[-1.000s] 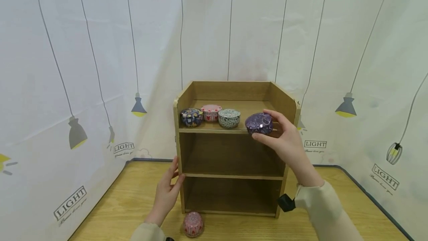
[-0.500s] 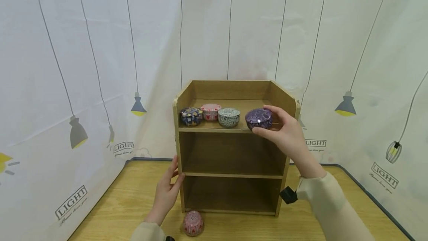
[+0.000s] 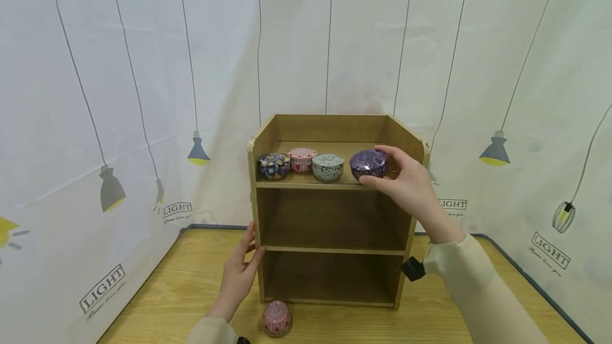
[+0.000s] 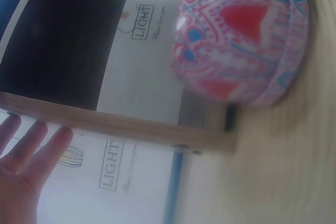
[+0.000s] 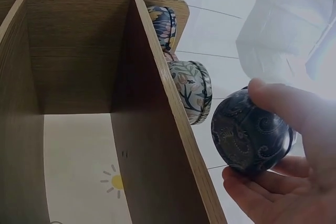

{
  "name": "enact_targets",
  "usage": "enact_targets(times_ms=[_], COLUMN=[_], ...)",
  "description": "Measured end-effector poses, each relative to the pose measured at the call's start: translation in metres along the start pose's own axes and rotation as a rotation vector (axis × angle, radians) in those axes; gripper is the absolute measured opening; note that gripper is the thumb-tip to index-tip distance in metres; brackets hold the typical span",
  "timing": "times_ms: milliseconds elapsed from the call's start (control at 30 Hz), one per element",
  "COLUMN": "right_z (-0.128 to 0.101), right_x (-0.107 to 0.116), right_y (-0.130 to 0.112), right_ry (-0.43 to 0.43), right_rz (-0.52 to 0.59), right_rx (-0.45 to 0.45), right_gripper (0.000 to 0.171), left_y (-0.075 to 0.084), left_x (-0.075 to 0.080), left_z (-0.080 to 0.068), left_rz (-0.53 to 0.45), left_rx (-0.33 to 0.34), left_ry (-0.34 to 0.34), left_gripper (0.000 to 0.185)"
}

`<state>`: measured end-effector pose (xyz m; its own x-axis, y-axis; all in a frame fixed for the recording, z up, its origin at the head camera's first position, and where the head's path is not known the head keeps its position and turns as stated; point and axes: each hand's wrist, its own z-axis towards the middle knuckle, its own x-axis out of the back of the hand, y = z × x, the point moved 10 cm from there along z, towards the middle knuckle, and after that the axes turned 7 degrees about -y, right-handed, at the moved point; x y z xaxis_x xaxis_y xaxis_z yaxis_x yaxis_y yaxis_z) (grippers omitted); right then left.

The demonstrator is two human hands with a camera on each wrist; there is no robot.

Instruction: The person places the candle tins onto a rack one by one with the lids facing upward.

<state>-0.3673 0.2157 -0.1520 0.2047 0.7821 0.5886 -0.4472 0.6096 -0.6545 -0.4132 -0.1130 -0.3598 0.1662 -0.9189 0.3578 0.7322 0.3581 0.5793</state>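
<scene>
A round purple paisley tin (image 3: pixel 368 164) is gripped between the thumb and fingers of my right hand (image 3: pixel 412 187), at the front right of the top shelf. In the right wrist view the purple tin (image 5: pixel 252 132) shows beside the shelf board's edge. My left hand (image 3: pixel 239 275) touches the left side of the wooden shelf unit (image 3: pixel 330 251) with extended fingers. To the left on the top shelf stand a navy floral tin (image 3: pixel 274 166), a pink tin (image 3: pixel 302 160) and a pale green leaf-patterned tin (image 3: pixel 328 168).
Another pink patterned tin (image 3: pixel 276 318) stands on the wooden table (image 3: pixel 191 264) before the unit's lower left corner. Side walls and a back rail bound the top shelf. Printed backdrop sheets (image 3: pixel 119 121) surround the table.
My right hand has lifted the purple tin slightly and brought it from the shelf's front edge to over the top shelf. The left hand stays at the unit's side.
</scene>
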Motion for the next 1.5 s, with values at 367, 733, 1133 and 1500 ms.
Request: enact_targets(times_ms=[367,733,1133,1500], right_z=[0.009,0.014,0.020,0.025], right_x=[-0.002,-0.004,-0.006,-0.009], right_y=[0.001,0.003,0.007,0.010], right_ry=[-0.041,-0.046,-0.063,-0.073], right_rz=[-0.034,-0.062,-0.099,-0.145], right_rx=[-0.016,-0.027,-0.045,-0.061], right_gripper=[0.074,0.073,0.074,0.075], left_y=[-0.002,-0.002,0.002,-0.006], left_x=[-0.001,-0.001,0.001,-0.002], left_z=[0.000,0.000,0.001,0.000], left_rz=[-0.026,-0.019,-0.025,-0.037], left_rx=[0.021,0.033,-0.007,0.059], left_ry=[-0.013,-0.017,0.001,-0.012], left_gripper=[0.065,0.065,0.063,0.064])
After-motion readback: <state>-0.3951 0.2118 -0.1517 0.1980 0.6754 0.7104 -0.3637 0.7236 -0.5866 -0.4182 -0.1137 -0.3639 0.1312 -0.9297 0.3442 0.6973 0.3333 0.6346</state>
